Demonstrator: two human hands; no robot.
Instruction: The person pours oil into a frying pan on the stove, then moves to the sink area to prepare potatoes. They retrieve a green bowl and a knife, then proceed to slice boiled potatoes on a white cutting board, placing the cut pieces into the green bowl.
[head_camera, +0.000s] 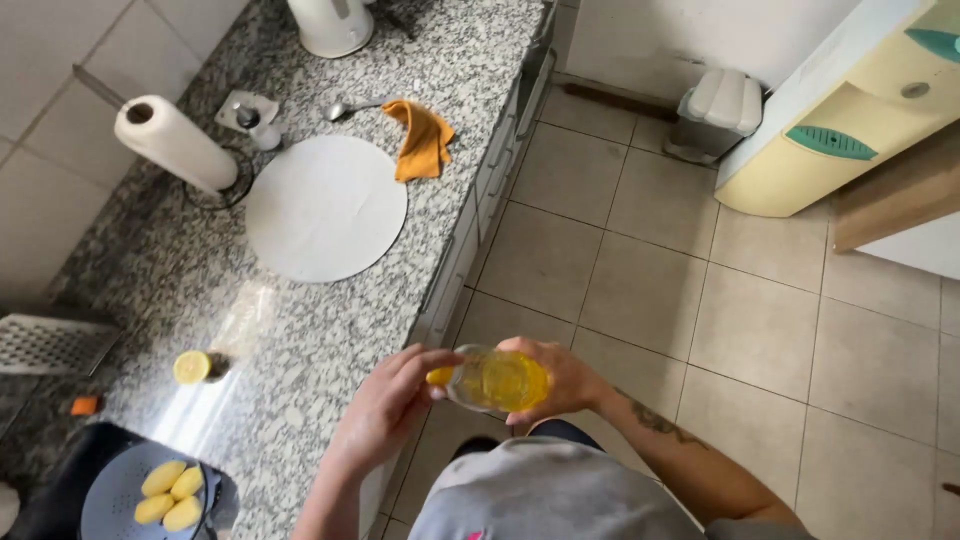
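Your right hand wraps a clear bottle of yellow liquid at 6 o'clock, beyond the bench edge; your left hand's fingers pinch its yellow cap. At 9 o'clock: a lemon half; at 11, a round white board.

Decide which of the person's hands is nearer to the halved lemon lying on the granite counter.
Left. The left hand, at the yellow cap of the bottle, is just off the counter edge, right of the halved lemon. The right hand grips the bottle farther out over the floor.
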